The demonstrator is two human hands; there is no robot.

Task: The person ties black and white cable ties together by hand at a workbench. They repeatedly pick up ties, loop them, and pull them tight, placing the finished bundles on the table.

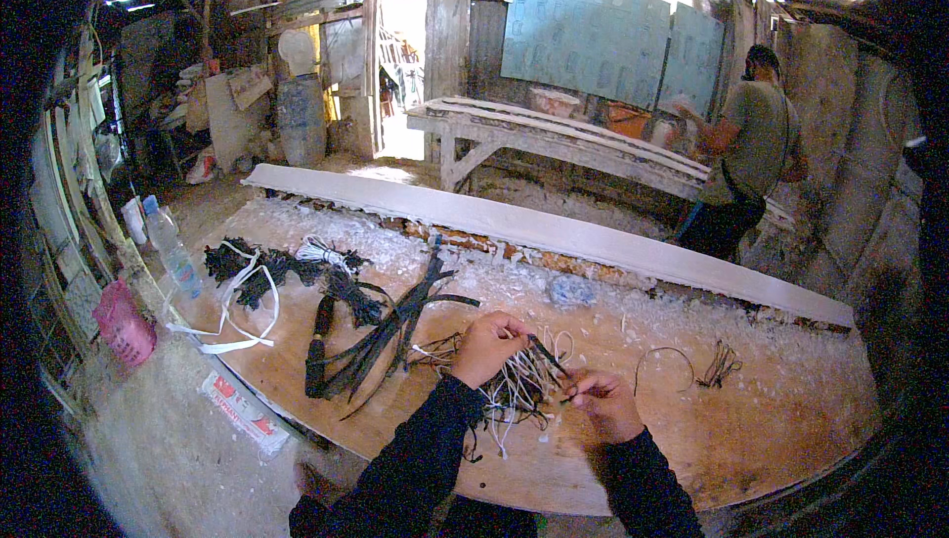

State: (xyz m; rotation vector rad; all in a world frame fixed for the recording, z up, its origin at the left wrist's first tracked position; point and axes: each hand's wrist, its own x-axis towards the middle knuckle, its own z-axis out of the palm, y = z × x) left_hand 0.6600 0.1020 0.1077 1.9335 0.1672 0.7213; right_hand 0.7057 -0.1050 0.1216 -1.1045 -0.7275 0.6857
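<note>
- Left hand (491,345): fingers pinched on the dark strip's (547,354) upper end.
- Right hand (605,405): fingertips gathered by its lower end; grip unclear.
- Strip: slanted between hands, over white cords (516,392).
- Handling, advised: strip taut, cords clear of fingertips.

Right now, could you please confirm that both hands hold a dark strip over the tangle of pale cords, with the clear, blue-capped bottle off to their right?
Not quite: the clear, blue-capped bottle is off to their left, as the head view shows; the left hand and right hand do hold a dark strip over the tangle of pale cords.
</note>
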